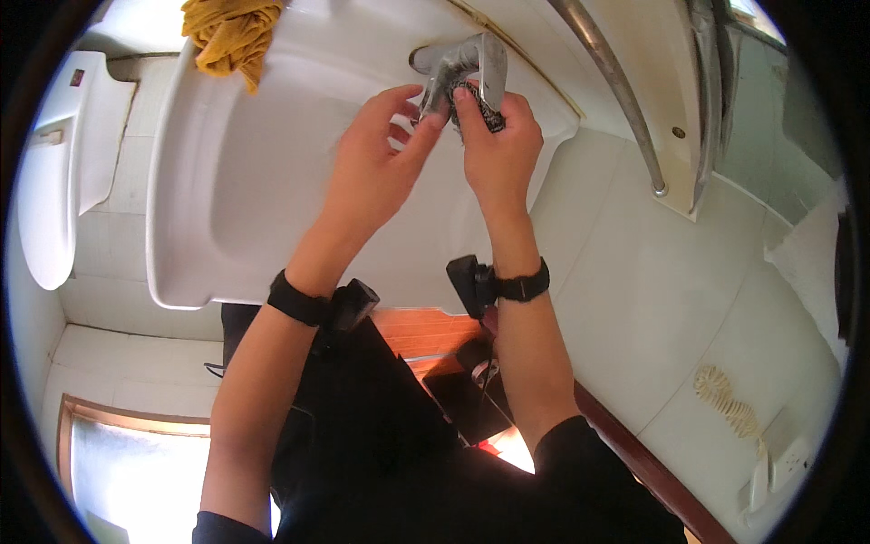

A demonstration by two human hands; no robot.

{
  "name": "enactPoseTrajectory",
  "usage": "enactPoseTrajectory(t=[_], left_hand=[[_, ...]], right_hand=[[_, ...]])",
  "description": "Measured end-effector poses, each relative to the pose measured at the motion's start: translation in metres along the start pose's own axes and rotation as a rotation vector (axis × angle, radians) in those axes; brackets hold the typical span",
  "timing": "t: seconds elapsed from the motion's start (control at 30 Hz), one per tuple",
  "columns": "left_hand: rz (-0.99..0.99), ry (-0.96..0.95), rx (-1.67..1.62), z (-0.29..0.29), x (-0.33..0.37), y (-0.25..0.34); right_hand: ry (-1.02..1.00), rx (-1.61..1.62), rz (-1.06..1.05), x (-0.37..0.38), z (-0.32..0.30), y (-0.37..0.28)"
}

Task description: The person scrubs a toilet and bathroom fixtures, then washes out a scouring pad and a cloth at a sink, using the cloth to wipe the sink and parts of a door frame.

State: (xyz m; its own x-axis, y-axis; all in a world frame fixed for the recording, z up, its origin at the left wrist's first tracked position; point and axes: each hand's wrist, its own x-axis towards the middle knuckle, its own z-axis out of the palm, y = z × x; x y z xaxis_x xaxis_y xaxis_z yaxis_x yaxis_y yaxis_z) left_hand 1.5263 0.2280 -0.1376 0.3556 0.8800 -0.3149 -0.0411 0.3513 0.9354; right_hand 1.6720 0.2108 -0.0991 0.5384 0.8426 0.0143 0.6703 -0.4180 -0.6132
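A chrome faucet (492,65) rises from the back rim of a white sink (263,190). My right hand (503,159) grips a dark grey steel wool scrubber (490,118) and presses it against the faucet, thumb on top. Around the lower end of the spout, the thumb and fingers of my left hand (382,159) are curled in a pinch. Parts of those fingertips are hidden behind the metal. Both wrists wear black straps with small black devices.
A crumpled mustard-yellow cloth (231,36) lies over the sink's far left corner. At left is a white toilet (54,172). A metal rail (621,91) runs at upper right. A coiled cream cord (725,399) hangs on the tiled wall near a socket.
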Motion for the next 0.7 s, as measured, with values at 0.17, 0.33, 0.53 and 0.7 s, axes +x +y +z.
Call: enactPoseTrajectory(t=[0.17,0.33,0.53,0.7], left_hand=[[0.198,0.128,0.208,0.004,0.007,-0.017],[0.069,0.075,-0.169,0.015,0.009,-0.025],[-0.028,0.034,-0.35,0.008,0.007,-0.019],[0.033,0.019,-0.153,0.006,0.008,-0.024]], right_hand=[[-0.061,0.02,-0.026,-0.006,-0.003,-0.009],[-0.07,-0.083,-0.041,0.009,-0.004,-0.006],[-0.089,-0.085,-0.037,-0.001,-0.004,-0.008],[-0.07,0.006,0.071,-0.008,-0.002,-0.007]])
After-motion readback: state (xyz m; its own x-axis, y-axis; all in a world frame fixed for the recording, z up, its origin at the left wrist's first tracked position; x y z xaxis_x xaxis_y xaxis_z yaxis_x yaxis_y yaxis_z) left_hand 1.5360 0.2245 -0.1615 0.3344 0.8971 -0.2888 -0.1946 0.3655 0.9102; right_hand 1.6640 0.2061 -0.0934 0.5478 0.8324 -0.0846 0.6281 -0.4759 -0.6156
